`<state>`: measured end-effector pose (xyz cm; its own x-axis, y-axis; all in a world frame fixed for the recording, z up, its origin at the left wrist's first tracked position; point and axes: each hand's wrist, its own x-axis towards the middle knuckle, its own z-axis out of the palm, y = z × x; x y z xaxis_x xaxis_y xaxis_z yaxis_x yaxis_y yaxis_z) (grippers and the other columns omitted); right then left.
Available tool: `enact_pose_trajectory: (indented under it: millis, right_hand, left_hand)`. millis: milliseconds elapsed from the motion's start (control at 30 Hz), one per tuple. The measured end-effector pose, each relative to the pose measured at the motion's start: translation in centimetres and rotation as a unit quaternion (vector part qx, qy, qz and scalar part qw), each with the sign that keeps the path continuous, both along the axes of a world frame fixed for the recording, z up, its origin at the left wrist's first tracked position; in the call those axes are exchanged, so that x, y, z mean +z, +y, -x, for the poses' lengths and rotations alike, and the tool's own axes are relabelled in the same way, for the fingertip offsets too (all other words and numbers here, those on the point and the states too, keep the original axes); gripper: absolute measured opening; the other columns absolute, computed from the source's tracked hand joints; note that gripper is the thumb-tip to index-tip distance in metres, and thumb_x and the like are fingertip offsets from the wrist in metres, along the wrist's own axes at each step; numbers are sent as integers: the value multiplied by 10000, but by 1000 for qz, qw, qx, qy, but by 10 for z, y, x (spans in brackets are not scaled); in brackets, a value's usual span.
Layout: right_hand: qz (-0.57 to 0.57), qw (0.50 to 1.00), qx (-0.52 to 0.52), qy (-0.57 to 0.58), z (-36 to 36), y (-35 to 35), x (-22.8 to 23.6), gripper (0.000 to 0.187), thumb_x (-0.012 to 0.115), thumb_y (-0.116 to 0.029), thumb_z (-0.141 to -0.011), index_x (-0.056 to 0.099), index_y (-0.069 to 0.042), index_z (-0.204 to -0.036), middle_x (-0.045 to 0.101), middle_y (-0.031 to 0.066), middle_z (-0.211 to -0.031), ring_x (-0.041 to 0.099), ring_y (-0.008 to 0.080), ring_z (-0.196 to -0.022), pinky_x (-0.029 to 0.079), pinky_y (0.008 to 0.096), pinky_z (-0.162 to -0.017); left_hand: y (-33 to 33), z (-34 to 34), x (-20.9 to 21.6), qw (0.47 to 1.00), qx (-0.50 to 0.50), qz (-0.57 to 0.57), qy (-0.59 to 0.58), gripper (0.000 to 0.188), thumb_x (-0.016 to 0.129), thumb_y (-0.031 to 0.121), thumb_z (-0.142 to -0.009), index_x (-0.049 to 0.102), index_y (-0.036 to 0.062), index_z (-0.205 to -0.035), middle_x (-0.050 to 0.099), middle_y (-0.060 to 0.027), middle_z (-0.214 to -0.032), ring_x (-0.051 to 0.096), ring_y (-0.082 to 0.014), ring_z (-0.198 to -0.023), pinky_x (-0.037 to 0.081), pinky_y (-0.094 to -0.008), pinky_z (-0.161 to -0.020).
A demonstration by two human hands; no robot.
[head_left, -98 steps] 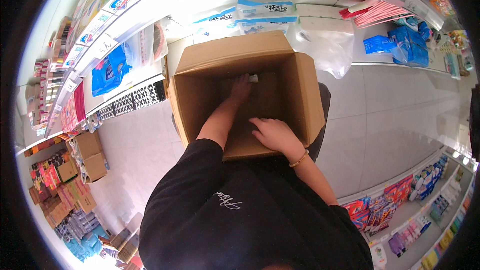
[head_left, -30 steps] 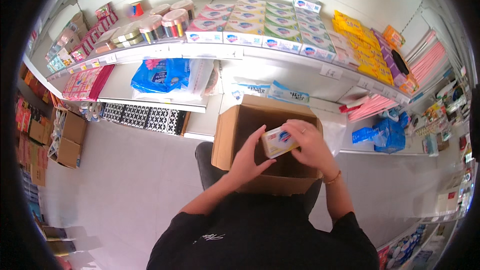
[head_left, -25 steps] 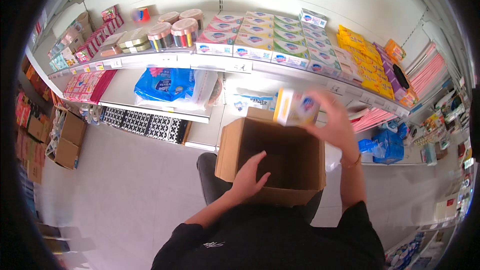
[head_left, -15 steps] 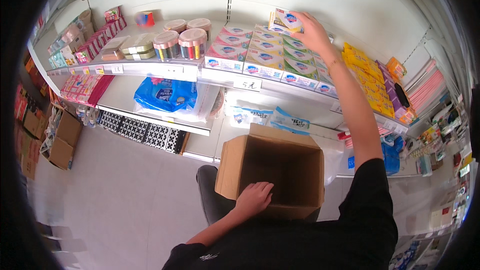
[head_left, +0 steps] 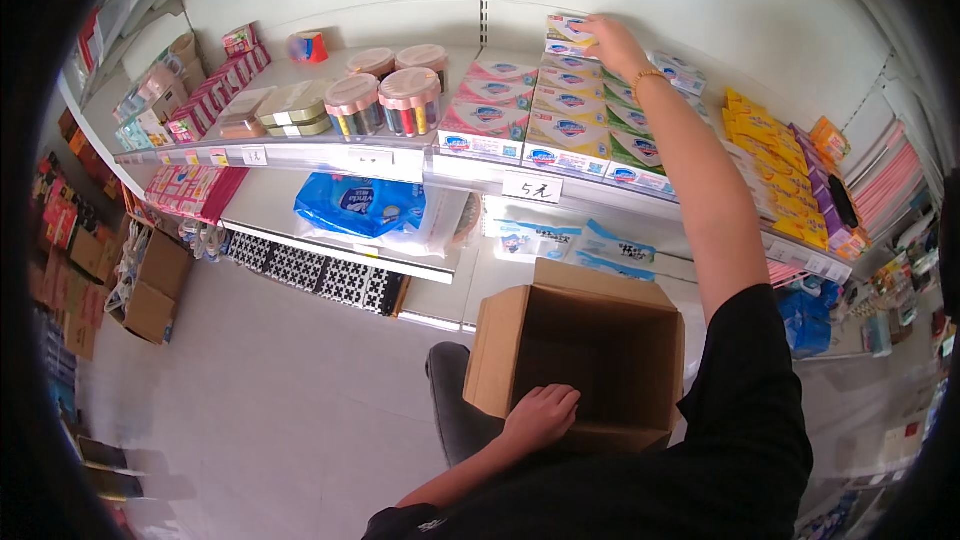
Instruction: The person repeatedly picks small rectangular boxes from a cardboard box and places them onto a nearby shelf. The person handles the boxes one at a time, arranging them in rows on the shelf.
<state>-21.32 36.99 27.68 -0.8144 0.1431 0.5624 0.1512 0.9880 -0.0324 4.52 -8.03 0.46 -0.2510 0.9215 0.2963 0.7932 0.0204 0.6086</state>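
At the back of the upper shelf, my right hand (head_left: 612, 44) has its fingers closed on the right side of a yellow-and-white soap box (head_left: 567, 32). That box sits at the far end of a row of yellow soap boxes (head_left: 570, 128). Pink soap boxes (head_left: 488, 115) stand left of the row and green ones (head_left: 632, 148) to its right, partly behind my forearm. Below the shelf, an open cardboard box (head_left: 497, 350) rests at my lap with no goods visible inside. My left hand (head_left: 543, 416) curls over its near edge, fingertips inside.
Clear jars with pink lids (head_left: 410, 100) stand left of the soap. Yellow packets (head_left: 770, 160) lie to the right. The shelf's front edge carries price tags (head_left: 532, 188). A blue package (head_left: 360, 204) and white-and-blue packs (head_left: 615, 248) lie lower down. Another carton (head_left: 155, 285) stands on the floor.
My right hand has lowered the soap box onto the back of the yellow row. The view has shifted, so the shelf appears farther right. My left hand stays on the cardboard box.
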Motion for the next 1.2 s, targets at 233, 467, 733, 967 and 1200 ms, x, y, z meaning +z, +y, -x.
enact_pose_trajectory:
  millis: [233,467,733,967,1200]
  right_hand:
    - [80,996,28,-22,-4,17,-19,466,726,-97,-871,661,-164,-1328,642,102,-1315,631,300,-1143,518,412,-980]
    - [145,986,31,-80,7,28,-31,453,619,-181,-977,567,-206,-1427,522,68,-1485,545,290,-1296,472,424,-1058]
    - [31,995,2,-91,9,31,-37,408,521,-228,-1036,541,-160,-1438,533,110,-1479,483,303,-1364,433,425,-1106]
    - [144,983,43,-105,6,31,-37,374,498,-251,-1036,598,-113,-1369,646,164,-1320,612,356,-1198,477,439,-1034]
    - [151,981,-81,-92,8,15,-38,378,479,-338,-1013,655,-134,-1278,696,119,-1226,647,336,-1129,514,455,-966]
  left_hand:
    - [3,-1,5,1000,-7,12,13,217,660,161,-914,640,38,-1092,677,-119,-1097,664,-290,-1028,543,-410,-875]
    - [6,2,4,1000,-16,19,19,197,663,159,-916,643,35,-1068,679,-120,-1088,666,-287,-1002,548,-399,-855]
    - [10,1,4,999,-16,20,23,185,662,159,-921,650,34,-1057,688,-126,-1036,676,-287,-962,554,-402,-838]
    - [9,1,7,999,-16,36,19,181,660,163,-922,649,34,-1050,688,-121,-1024,679,-286,-942,555,-400,-824]
    - [9,0,7,999,-7,18,31,153,655,162,-916,647,44,-1013,663,-96,-956,668,-250,-889,537,-366,-782]
